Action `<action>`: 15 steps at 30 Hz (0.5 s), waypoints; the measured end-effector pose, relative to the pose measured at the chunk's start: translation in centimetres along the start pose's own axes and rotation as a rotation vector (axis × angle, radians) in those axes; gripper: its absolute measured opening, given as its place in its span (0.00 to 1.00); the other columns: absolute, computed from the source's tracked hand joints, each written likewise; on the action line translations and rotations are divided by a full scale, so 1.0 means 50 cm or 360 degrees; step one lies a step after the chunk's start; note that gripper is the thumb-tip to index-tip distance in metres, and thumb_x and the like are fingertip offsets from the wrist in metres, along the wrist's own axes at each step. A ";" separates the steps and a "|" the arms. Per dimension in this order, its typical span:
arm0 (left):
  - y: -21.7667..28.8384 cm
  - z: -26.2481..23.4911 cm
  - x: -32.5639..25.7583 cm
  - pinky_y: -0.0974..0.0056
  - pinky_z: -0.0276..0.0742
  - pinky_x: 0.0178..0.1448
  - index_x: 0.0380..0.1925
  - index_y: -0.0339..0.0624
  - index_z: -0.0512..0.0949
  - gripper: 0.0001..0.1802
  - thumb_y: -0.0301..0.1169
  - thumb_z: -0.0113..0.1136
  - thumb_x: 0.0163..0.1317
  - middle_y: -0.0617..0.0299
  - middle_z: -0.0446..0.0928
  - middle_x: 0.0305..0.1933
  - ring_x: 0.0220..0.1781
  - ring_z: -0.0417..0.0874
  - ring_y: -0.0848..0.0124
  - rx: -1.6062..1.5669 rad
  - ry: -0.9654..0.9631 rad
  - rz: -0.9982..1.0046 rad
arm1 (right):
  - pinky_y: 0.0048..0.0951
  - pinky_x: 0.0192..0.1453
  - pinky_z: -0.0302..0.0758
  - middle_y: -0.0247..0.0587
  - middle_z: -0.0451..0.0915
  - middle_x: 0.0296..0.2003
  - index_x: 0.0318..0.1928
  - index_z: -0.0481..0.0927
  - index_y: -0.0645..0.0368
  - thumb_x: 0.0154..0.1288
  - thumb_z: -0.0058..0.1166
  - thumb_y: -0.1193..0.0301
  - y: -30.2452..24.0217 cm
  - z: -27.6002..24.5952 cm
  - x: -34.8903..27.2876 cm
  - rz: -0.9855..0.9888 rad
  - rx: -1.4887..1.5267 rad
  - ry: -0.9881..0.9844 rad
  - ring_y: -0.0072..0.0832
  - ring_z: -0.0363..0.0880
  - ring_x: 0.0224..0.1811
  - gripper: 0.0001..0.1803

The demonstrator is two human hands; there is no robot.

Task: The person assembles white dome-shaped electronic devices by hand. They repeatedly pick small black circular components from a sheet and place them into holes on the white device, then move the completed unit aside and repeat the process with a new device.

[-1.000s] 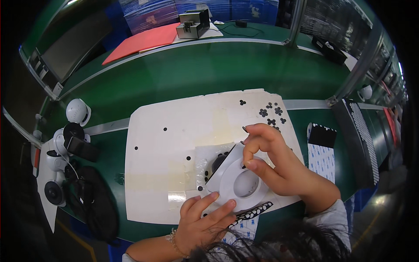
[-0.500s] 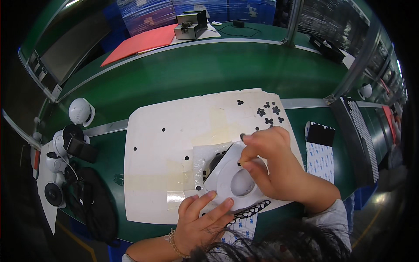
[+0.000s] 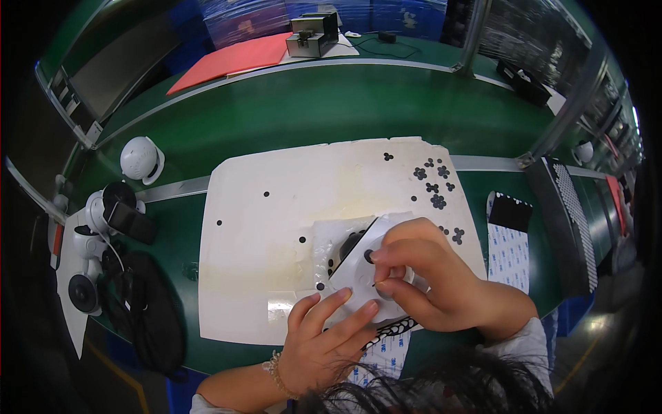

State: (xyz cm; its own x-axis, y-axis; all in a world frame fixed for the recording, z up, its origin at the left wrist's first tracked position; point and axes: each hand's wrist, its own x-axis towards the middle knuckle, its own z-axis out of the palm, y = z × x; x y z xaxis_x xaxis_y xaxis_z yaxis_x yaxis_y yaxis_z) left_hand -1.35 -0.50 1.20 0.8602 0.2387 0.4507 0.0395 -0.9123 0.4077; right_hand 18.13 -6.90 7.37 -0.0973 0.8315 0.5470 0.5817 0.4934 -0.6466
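Note:
A white plastic device base [image 3: 358,276] lies on a white mat [image 3: 276,228] on the green bench. My left hand [image 3: 321,341] rests flat on its near edge, steadying it. Over the base's right side, my right hand [image 3: 424,279] has its thumb and fingertips pinched together at the top, beside a small black pad [image 3: 369,256]. Whether a pad is between the fingertips cannot be told. Several loose black round pads [image 3: 434,186] lie at the mat's far right corner. A strip of black pads [image 3: 393,331] pokes out under the base.
At the left stand several white round camera-like devices [image 3: 141,159] with black parts and a black pouch [image 3: 148,310]. Sheets of black pads [image 3: 510,238] lie at the right. A red sheet [image 3: 231,58] and a grey box [image 3: 314,34] sit at the back.
My right hand has come down from the base's far edge toward its middle, fingertips closing into a pinch. My left hand stays on the near edge.

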 end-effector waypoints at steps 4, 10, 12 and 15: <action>0.002 0.003 0.005 0.53 0.60 0.55 0.36 0.53 0.75 0.12 0.32 0.59 0.48 0.71 0.68 0.58 0.58 0.66 0.63 0.0007 0.0031 0.0000 | 0.21 0.35 0.67 0.42 0.67 0.39 0.51 0.63 0.60 0.49 0.49 0.90 0.010 0.013 0.003 0.0018 0.0027 -0.0021 0.24 0.68 0.36 0.27; -0.012 0.012 -0.008 0.48 0.55 0.59 0.36 0.57 0.78 0.15 0.34 0.64 0.43 0.69 0.65 0.59 0.63 0.57 0.58 0.0088 -0.0041 0.0076 | 0.28 0.41 0.69 0.46 0.65 0.41 0.54 0.64 0.61 0.52 0.43 0.89 0.006 0.021 0.004 0.0132 0.0195 -0.0027 0.32 0.69 0.36 0.27; -0.004 0.007 0.000 0.52 0.59 0.55 0.35 0.54 0.76 0.11 0.33 0.59 0.48 0.70 0.67 0.59 0.60 0.63 0.61 0.0016 0.0028 0.0025 | 0.28 0.41 0.69 0.46 0.65 0.40 0.54 0.64 0.61 0.52 0.43 0.89 0.008 0.023 0.003 0.0117 0.0190 -0.0009 0.31 0.69 0.35 0.27; -0.001 0.005 0.002 0.54 0.61 0.53 0.34 0.52 0.76 0.08 0.32 0.56 0.51 0.71 0.67 0.58 0.58 0.66 0.62 -0.0024 0.0053 -0.0003 | 0.28 0.40 0.69 0.46 0.65 0.40 0.54 0.64 0.61 0.52 0.44 0.89 0.012 0.026 0.002 0.0100 0.0184 0.0018 0.31 0.69 0.35 0.26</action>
State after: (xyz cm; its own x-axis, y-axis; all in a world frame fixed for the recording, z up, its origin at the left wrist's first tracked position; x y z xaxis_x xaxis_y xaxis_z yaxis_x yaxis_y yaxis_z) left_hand -1.11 -0.50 1.02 0.8427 0.2518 0.4759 0.0336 -0.9068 0.4203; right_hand 17.42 -6.21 6.33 -0.0542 0.8592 0.5088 0.4892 0.4671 -0.7365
